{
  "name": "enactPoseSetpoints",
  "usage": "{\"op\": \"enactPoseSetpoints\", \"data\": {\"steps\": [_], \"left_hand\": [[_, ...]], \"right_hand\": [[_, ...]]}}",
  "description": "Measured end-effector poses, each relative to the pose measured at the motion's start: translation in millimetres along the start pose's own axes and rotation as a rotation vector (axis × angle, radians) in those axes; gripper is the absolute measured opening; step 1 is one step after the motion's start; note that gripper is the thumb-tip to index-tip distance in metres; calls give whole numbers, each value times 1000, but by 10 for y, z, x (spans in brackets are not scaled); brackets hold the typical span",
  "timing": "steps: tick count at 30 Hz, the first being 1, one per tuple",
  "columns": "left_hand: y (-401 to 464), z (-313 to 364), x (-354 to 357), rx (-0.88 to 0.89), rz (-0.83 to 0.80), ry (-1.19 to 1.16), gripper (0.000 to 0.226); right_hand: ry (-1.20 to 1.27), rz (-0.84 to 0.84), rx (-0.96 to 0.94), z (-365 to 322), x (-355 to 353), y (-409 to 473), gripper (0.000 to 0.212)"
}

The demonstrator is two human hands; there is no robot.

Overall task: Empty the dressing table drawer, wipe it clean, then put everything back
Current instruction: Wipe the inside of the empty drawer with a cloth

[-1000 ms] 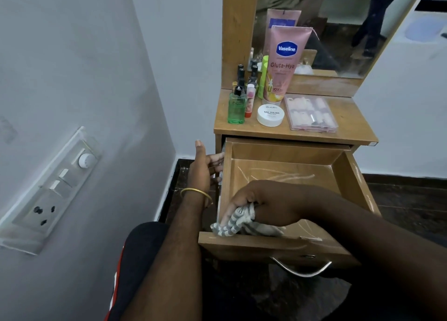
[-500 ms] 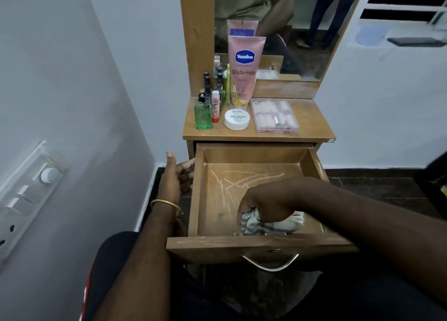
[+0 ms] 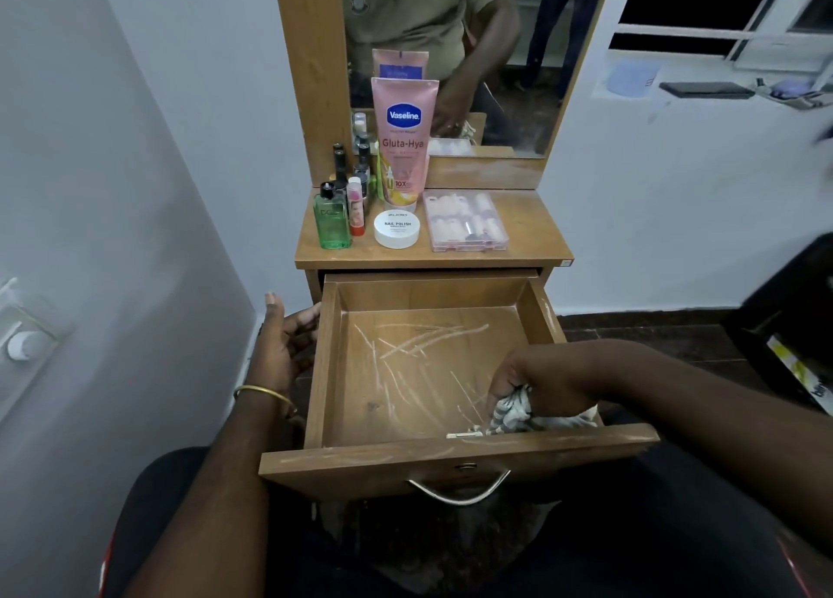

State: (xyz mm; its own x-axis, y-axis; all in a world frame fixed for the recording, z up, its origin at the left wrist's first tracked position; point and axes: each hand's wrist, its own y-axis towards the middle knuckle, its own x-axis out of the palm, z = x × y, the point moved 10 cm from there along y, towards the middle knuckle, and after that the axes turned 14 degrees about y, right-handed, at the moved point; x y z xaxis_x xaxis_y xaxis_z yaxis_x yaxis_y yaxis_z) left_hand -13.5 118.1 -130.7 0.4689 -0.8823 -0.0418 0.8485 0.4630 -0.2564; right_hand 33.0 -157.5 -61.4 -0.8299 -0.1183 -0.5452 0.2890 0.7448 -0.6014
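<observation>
The wooden drawer [image 3: 324, 363] is pulled out, its scratched bottom bare of items. My right hand [image 3: 536, 381] grips a striped cloth [image 3: 514, 412] pressed into the drawer's near right corner. My left hand [image 3: 284, 340] rests against the outside of the drawer's left wall, thumb up, fingers relaxed. On the tabletop [image 3: 532, 246] stand a pink Vaseline tube [image 3: 403, 142], a green bottle [image 3: 332, 221], a small red-capped tube [image 3: 355, 207], dark nail polish bottles [image 3: 340, 160], a white nail polish remover jar [image 3: 396, 229] and a clear nail box [image 3: 464, 221].
A mirror [image 3: 473, 47] rises behind the tabletop. The wall with a switch panel [image 3: 22, 340] is close on the left. The drawer's metal handle [image 3: 459, 491] hangs over my lap. Dark floor [image 3: 653, 340] and a dark object [image 3: 793, 327] lie to the right.
My right hand has swept the cloth from the drawer's near left corner along the front to the near right corner. The left hand has stayed by the left wall.
</observation>
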Motion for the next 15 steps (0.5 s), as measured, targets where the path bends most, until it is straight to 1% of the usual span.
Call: {"op": "enactPoseSetpoints", "data": {"steps": [3, 7, 12, 15], "left_hand": [[-33, -8, -3, -12, 4, 17, 85], [-80, 2, -48, -20, 45, 82, 73], [-90, 80, -68, 15, 62, 175, 62], [-135, 153, -67, 37, 98, 221, 57]], "right_hand": [[-34, -8, 23, 26, 6, 1, 50], [-43, -16, 72, 76, -14, -37, 46], [-124, -10, 142, 115, -38, -120, 53], [-222, -14, 171, 146, -47, -150, 45]]}}
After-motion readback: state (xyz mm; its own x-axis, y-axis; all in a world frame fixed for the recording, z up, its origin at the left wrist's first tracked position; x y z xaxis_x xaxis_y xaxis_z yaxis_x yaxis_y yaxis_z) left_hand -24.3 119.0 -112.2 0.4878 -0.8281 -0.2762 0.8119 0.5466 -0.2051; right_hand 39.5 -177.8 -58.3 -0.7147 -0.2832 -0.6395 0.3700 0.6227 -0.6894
